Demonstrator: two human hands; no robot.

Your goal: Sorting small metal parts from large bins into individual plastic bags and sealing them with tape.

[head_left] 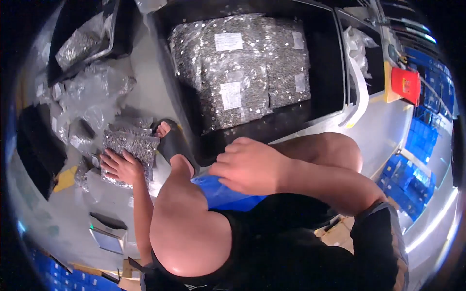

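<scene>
My left hand (122, 168) lies with spread fingers on a clear plastic bag of small metal parts (127, 143) on the floor at the left. Its palm rests on the bag's near part. My right hand (252, 167) is raised over my lap with its fingers curled in; whatever they may hold is hidden. Below that hand, a blue sheet or bag (228, 196) lies between my thighs. In front of me stands a large black bin (326, 63) with several flat clear bags of small metal parts (250, 65) inside, some bearing white labels (231, 95).
Crumpled clear plastic bags (99, 87) lie left of the bin. A smaller black bin (124, 36) at the far left holds another bag of metal parts (80, 46). A small scale-like device (108, 238) sits at lower left. At right are a red container (406, 86) and blue boxes (407, 182).
</scene>
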